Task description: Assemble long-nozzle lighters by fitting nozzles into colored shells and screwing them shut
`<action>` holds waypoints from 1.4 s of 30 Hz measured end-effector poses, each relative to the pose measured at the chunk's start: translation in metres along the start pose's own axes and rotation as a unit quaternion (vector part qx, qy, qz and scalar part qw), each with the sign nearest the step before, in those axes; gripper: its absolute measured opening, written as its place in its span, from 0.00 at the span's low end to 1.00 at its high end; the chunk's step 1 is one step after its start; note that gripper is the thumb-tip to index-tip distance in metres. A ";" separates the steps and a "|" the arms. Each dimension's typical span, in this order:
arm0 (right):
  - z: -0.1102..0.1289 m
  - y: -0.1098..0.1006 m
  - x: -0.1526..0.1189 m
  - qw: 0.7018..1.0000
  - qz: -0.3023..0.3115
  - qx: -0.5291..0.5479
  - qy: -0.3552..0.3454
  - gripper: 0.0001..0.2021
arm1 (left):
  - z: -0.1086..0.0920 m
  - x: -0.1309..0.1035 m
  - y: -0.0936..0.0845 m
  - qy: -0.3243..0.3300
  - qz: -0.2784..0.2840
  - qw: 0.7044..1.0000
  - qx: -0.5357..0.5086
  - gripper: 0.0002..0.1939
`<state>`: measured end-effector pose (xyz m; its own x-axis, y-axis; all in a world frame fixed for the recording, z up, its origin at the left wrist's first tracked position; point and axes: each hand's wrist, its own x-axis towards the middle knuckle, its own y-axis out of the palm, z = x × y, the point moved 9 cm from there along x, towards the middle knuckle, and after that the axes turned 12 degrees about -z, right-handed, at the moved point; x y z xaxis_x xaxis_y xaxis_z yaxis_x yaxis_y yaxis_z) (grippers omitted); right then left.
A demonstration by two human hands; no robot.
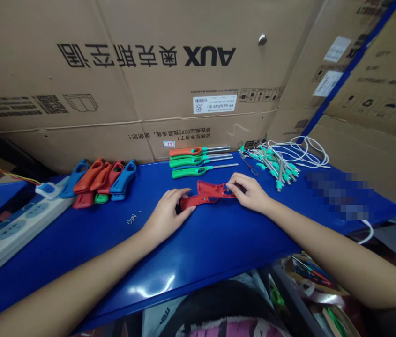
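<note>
Two red plastic lighter handle shells meet above the blue table, between my hands. My left hand (164, 213) grips the left end of the nearer red shell (201, 200) between thumb and fingers. At the right end of the farther red shell (210, 188), whose hollow side faces up, my right hand (249, 193) is closed in a pinch. The shells overlap near their right ends; whether they are joined there I cannot tell. Just beyond lie several assembled long-nosed lighters (192, 161) in orange and green with metal tubes.
Red, orange, blue and green handle shells (101, 180) are stacked at left, beside a white power strip (15, 229). Small screws (132, 218) lie nearer. Metal tubes with teal parts (277, 166), a screwdriver (253, 170) and white cord (312, 152) lie right. Cardboard (141, 79) walls the back.
</note>
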<state>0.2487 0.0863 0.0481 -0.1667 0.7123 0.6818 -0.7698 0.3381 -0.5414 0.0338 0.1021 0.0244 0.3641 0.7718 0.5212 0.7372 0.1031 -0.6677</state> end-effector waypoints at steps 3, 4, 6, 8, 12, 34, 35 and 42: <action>0.012 0.014 -0.005 0.995 0.078 0.019 -0.051 0.12 | 0.005 0.000 0.001 -0.020 0.003 0.999 -0.029 0.20; 0.016 0.019 -0.007 0.992 0.101 0.020 -0.068 0.12 | 0.005 0.000 0.001 -0.022 0.002 0.999 -0.035 0.20; 0.020 0.025 -0.010 0.988 0.123 0.010 -0.088 0.14 | 0.005 0.001 -0.001 -0.025 -0.009 0.999 -0.042 0.19; 0.019 0.025 -0.009 0.990 0.115 -0.009 -0.083 0.16 | 0.002 0.002 -0.006 -0.022 -0.026 0.999 -0.042 0.15; 0.004 0.012 -0.002 0.997 0.053 -0.054 -0.035 0.16 | -0.020 0.002 -0.017 0.048 -0.047 0.998 -0.010 0.12; -0.144 -0.147 -0.036 0.784 -0.053 -0.419 0.455 0.10 | -0.039 -0.012 0.006 0.144 0.090 0.985 0.010 0.11; -0.144 -0.149 -0.036 0.784 -0.067 -0.414 0.458 0.11 | -0.038 -0.012 0.007 0.146 0.092 0.985 0.002 0.11; -0.125 -0.164 -0.027 0.815 -0.194 -0.367 0.405 0.13 | -0.035 -0.010 0.003 0.158 0.095 0.982 -0.032 0.16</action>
<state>0.4561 0.0889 0.0569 0.6913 0.5365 0.4840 -0.0423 0.6988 -0.7141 0.0520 0.0728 0.0354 0.6496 0.5382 0.5370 0.6697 -0.0708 -0.7392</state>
